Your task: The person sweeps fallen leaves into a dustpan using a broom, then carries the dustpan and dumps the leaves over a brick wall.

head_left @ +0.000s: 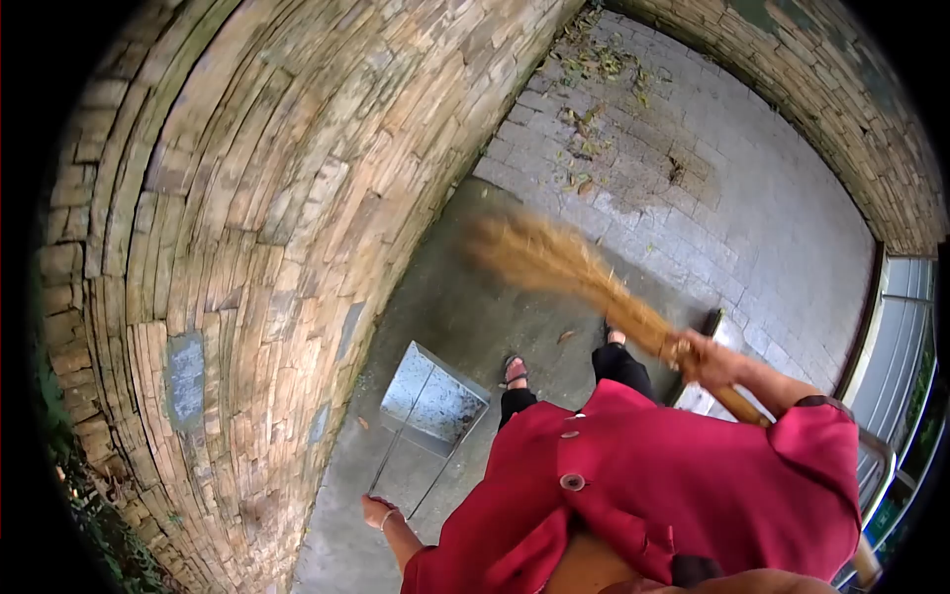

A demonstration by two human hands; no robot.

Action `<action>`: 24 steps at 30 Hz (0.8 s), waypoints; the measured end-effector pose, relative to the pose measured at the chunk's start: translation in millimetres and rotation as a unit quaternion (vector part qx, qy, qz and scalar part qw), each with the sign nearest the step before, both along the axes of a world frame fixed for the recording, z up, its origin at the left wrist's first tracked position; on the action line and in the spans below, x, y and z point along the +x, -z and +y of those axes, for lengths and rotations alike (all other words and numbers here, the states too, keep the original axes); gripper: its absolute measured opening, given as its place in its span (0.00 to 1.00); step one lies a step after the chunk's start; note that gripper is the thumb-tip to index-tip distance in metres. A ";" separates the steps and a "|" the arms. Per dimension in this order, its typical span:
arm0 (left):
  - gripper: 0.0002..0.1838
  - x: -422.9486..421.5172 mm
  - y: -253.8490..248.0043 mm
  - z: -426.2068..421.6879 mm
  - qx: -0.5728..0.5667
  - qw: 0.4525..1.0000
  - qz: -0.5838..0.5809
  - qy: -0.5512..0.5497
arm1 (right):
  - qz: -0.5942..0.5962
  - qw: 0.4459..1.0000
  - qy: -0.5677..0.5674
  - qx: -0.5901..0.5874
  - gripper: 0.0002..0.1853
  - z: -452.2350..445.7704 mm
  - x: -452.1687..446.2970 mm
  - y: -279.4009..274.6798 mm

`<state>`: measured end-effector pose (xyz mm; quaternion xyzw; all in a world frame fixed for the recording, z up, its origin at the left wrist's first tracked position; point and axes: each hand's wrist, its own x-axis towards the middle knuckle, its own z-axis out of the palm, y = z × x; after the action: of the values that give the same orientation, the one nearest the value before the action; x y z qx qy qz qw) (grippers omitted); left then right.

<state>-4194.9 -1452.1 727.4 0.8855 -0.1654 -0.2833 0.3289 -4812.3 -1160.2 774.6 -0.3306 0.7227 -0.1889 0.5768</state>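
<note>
My right hand (708, 358) is wrapped round the handle of a straw broom (579, 265). The broom's bristle end, smeared by motion, is raised over the floor and points toward the stone wall. Low on the left, my left hand (376, 512) is closed round the thin wire handle of a metal dustpan (428, 396). The dustpan hangs or rests near the ground in front of my feet; which of the two I cannot tell. Dark specks of dirt show inside it.
A curved stone-brick wall (267, 228) rises along the left. Fallen leaves (594, 64) lie scattered on the paving beside it at the top. A low step edge (708, 342) is close to my right foot. Metal railings (876, 475) stand at the far right.
</note>
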 end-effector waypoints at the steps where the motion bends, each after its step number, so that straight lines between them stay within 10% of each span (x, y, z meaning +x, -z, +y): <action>1: 0.20 -23.1 -7.8 2.8 -0.002 1.000 -0.015 0.008 | -0.019 0.999 -0.034 0.009 0.36 12.0 -12.4 4.5; 6: 0.17 -88.2 -20.6 27.3 -0.036 0.992 -0.109 0.048 | 0.064 0.991 -0.107 0.038 0.42 53.4 -108.0 58.8; 10: 0.14 -126.5 -25.3 32.5 -0.019 0.985 -0.153 0.081 | 0.175 0.981 0.061 0.049 0.42 24.3 -208.0 111.5; 12: 0.12 -130.0 -17.6 37.0 0.089 0.862 -0.388 0.314 | 0.175 0.977 0.114 0.034 0.41 6.9 -230.9 121.1; 16: 0.10 -118.1 60.3 23.7 0.124 0.822 -0.402 0.384 | 0.130 0.965 0.219 -0.062 0.40 -32.8 -242.9 89.0; 20: 0.10 -252.9 29.2 16.0 0.286 0.621 -0.498 0.533 | 0.127 0.980 0.145 -0.045 0.39 -25.6 -254.5 41.6; 24: 0.07 -305.7 90.9 -20.0 0.249 0.611 -0.470 0.586 | 0.074 0.996 0.043 -0.006 0.39 -28.2 -261.6 41.3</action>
<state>-4500.5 -1472.1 636.5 0.6596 -0.7039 0.0085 -0.2635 -5073.8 -1188.4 733.3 -0.3157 0.7757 -0.1931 0.5112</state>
